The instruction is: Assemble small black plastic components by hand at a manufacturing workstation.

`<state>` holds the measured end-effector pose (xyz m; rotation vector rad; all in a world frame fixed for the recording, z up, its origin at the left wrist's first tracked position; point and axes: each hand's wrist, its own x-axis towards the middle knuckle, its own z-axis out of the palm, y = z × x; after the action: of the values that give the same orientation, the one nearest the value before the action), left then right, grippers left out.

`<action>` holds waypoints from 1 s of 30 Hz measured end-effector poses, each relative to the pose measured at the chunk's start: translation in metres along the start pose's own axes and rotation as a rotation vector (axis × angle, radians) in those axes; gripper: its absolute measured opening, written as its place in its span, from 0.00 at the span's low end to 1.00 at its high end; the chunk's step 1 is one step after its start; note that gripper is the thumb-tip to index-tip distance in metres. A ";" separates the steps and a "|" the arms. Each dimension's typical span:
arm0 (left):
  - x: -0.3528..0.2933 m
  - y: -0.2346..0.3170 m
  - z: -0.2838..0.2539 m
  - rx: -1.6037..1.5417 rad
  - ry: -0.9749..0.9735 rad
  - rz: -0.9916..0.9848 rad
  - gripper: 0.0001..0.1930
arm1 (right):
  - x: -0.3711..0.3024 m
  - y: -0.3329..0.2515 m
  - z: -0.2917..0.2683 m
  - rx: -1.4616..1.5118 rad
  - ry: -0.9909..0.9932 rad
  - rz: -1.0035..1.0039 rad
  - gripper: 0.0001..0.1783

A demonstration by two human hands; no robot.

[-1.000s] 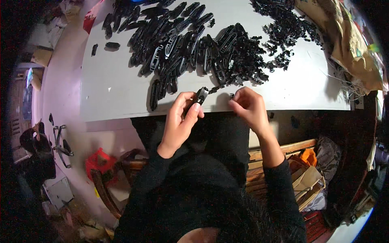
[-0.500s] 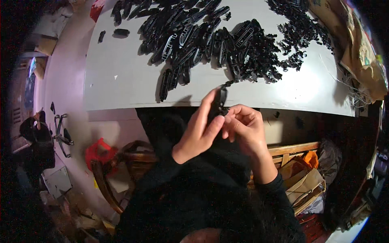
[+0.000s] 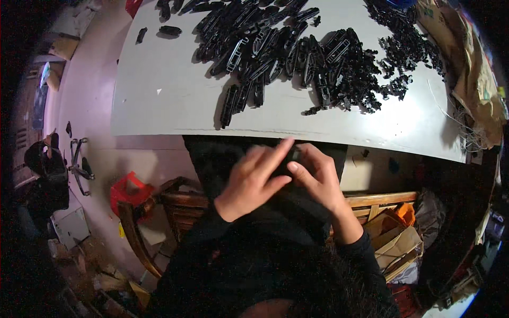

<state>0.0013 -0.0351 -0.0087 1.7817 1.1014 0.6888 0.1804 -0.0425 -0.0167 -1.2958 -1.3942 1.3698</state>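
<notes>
My left hand (image 3: pixel 250 183) is over my lap just below the table edge, slightly blurred. Its index finger and thumb are stretched out and apart. Close beside it on the right, my right hand (image 3: pixel 321 183) has bent fingers, with the thumb near the fingertips. A dark plastic part (image 3: pixel 291 155) shows between the two hands, at the right fingertips. It barely stands out against the black cloth behind it, and its shape is mostly hidden. Ahead on the white table (image 3: pixel 175 114) lies a heap of long black plastic parts (image 3: pixel 260 63), with a heap of small black pieces (image 3: pixel 355 85) to its right.
Another spread of small black pieces (image 3: pixel 408 47) lies at the far right, beside brown paper (image 3: pixel 472 79). Two black parts (image 3: pixel 169 32) sit apart at the far left. A wooden chair (image 3: pixel 183 204), a red plastic bag (image 3: pixel 130 193) and a cardboard box (image 3: pixel 397 249) are below the table.
Both hands have come down slightly, away from the table edge. The left fingers have loosened from around the black part and stretched out. The table appears shifted a little right in view.
</notes>
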 end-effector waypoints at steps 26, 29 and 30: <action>0.013 -0.005 -0.002 -0.796 0.214 -0.245 0.22 | 0.023 -0.031 0.009 0.473 -0.082 0.295 0.05; 0.013 0.001 0.004 -0.695 0.196 -0.137 0.26 | 0.024 -0.025 0.015 0.434 -0.054 0.240 0.05; 0.012 0.003 0.002 -0.596 0.176 -0.116 0.26 | 0.025 -0.028 0.017 0.445 -0.029 0.241 0.05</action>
<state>0.0100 -0.0258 -0.0067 1.1592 0.9719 0.9945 0.1556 -0.0185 0.0057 -1.1691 -0.8962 1.7462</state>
